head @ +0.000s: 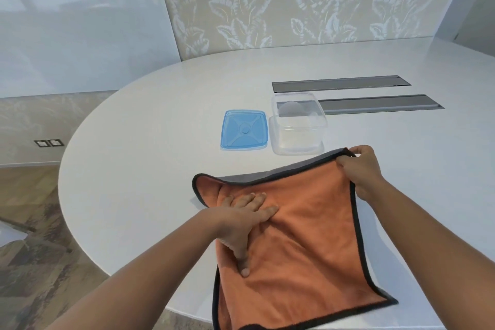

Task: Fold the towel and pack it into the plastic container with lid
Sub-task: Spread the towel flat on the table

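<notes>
An orange towel (308,244) with a dark border and grey underside lies spread on the white table (150,169), its near edge hanging over the front. My left hand (242,218) presses flat on the towel's left part, fingers apart. My right hand (361,169) pinches the towel's far right corner, lifted slightly so the grey side shows. Just beyond the towel stands the clear plastic container (298,126), open and empty. Its blue lid (244,130) lies flat on the table to the container's left.
Two long grey recessed panels (375,104) sit in the tabletop behind and right of the container. The table's rounded edge curves down the left side, with patterned floor below. A leaf-patterned wall stands at the back.
</notes>
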Demonstrator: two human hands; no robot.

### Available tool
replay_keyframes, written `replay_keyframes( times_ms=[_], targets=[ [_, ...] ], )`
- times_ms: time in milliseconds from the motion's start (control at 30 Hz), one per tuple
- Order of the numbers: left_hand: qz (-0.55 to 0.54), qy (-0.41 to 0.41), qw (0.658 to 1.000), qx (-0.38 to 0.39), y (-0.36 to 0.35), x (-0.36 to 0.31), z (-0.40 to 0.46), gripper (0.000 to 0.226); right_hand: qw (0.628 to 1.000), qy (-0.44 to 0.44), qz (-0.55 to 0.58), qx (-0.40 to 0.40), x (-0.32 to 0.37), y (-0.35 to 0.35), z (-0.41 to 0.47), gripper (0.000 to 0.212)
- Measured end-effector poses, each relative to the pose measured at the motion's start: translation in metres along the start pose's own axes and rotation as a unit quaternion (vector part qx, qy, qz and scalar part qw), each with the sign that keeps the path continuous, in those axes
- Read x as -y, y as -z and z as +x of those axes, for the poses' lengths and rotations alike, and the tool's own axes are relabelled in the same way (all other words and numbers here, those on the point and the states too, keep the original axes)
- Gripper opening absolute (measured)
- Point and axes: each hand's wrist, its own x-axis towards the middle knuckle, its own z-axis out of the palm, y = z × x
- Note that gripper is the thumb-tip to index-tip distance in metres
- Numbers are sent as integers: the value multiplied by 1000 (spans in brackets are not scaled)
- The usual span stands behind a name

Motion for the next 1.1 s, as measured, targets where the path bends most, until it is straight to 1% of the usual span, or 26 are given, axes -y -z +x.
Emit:
replay_keyframes(
  times_ms=[67,100,167,200,233,267,300,333,367,400,467,500,567,600,667,700,800,833,867,933,967,1033,1100],
  targets=[
    [-42,-17,999,-14,6,5,-2,138,1000,-5,-3,3,-6,2,3,46],
    [-77,-20,996,-37,10,6,-1,124,1000,-11,-1,5,-8,2,4,51],
    [-134,-5,984,-116,12,7,4,93,1000,-9,-7,13,-11,1,1,60],
    [-144,15,977,-154,9,5,9,84,999,12,-34,11,-12,-1,0,65],
    [-144,35,973,-178,4,3,14,82,994,48,-94,-2,-12,-4,-3,67],
    [-140,51,971,-186,-2,1,19,86,979,96,-176,-25,-11,-7,-5,65],
    [-137,63,971,-185,-8,0,24,95,955,148,-252,-50,-9,-10,-11,58],
    [-136,72,971,-183,-12,-1,28,104,933,194,-299,-56,-7,-13,-17,49],
    [-134,80,970,-185,-13,-1,31,111,921,218,-321,-29,-4,-17,-24,40],
    [-132,88,970,-186,-13,0,34,119,920,222,-324,23,-2,-22,-30,32],
    [-132,104,971,-173,-9,2,38,135,909,206,-342,121,-8,-31,-41,16],
    [-131,113,972,-160,-7,3,39,144,894,211,-367,148,-13,-35,-45,15],
    [-125,127,974,-136,-4,6,42,154,855,231,-435,164,-29,-41,-48,29],
    [-120,130,976,-130,-3,8,43,156,837,236,-465,165,-38,-43,-47,41],
    [-103,125,978,-128,-3,12,46,155,820,224,-499,169,-53,-42,-45,70],
    [-92,118,980,-133,-4,14,47,152,816,222,-506,168,-58,-40,-43,79],
    [-88,84,977,-173,-5,22,45,136,803,245,-520,158,-63,-36,-38,89],
    [-101,78,971,-200,-4,26,44,126,799,251,-524,155,-64,-35,-38,89],
    [-115,78,961,-239,-3,29,42,110,796,254,-529,152,-64,-35,-38,89],
    [-144,107,925,-334,-1,33,40,73,793,256,-533,145,-65,-35,-38,87],
    [-164,131,903,-374,-2,35,40,61,793,254,-535,142,-64,-36,-39,86],
    [-210,184,865,-418,-4,38,37,53,791,250,-541,140,-60,-41,-40,83],
    [-237,237,840,-426,-5,40,33,52,791,243,-544,139,-55,-48,-42,84]
  ],
)
